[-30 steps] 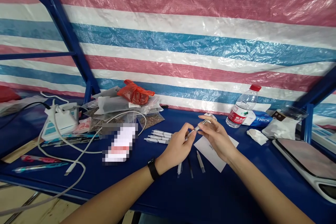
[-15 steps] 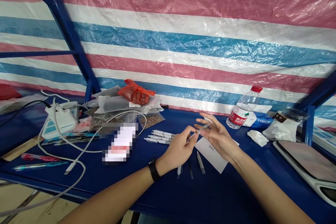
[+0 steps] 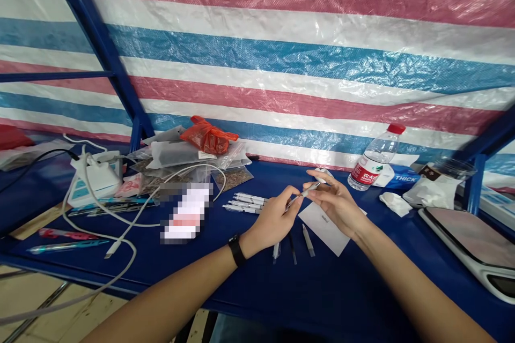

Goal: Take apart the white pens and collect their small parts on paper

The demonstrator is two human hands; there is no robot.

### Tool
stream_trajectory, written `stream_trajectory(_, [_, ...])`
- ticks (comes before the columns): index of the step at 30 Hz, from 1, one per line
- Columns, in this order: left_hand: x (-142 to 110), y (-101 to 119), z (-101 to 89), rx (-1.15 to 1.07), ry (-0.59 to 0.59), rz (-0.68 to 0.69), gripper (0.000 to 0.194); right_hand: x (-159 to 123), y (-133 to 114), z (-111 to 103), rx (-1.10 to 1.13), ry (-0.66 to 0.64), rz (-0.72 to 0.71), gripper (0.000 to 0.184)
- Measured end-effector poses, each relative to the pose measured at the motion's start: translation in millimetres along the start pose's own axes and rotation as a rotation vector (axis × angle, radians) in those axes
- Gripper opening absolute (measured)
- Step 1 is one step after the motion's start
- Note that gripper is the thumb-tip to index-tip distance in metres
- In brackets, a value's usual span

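Right hand [image 3: 337, 202] has closed in, pinching the pen [image 3: 310, 189].

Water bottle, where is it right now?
In the head view, the water bottle stands right of centre, near the back of the blue table, beyond the right hand and just left of the blue-and-white box.

Red-capped bottle [image 3: 368, 169], orange bag [image 3: 208, 136], digital scale [image 3: 475, 238]

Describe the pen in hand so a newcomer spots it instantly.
Over the blue table, the left hand and right hand are close together. The pen slants between them; unlike the white pens lying bunched nearby, it is held off the table.
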State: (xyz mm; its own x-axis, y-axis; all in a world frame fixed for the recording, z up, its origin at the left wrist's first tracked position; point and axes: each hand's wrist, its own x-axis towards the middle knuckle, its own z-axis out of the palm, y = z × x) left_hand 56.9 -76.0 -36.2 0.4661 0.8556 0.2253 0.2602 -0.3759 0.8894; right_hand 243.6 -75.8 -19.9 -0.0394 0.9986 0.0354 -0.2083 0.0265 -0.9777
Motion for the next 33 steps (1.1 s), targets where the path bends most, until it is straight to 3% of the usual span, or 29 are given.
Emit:
stream_trajectory(3, [0.9,-1.5,-0.3,-0.008,-0.014,-0.010,0.028,0.8,-4.5,0.3,0.076,0.070,-0.022,0.055])
stream_trajectory(13, [0.2,-1.4,-0.4,-0.003,-0.039,0.007,0.038,9.1,-21.1,-16.2,0.180,0.340,-0.148,0.046])
stream_trajectory(16, [0.9,-1.8,-0.5,-0.006,-0.038,0.007,0.039,7.2,-25.1,-20.1,0.146,0.292,-0.108,0.045])
stream_trajectory(22, [0.2,-2.9,0.0,0.013,-0.027,0.017,0.035,0.2,-17.0,-8.0,-0.042,0.090,0.111,0.046])
stream_trajectory(33, [-1.0,-1.6,-0.6,0.080,-0.040,0.038,0.032,2.0,-14.4,-13.9,-0.151,0.056,0.052,0.047])
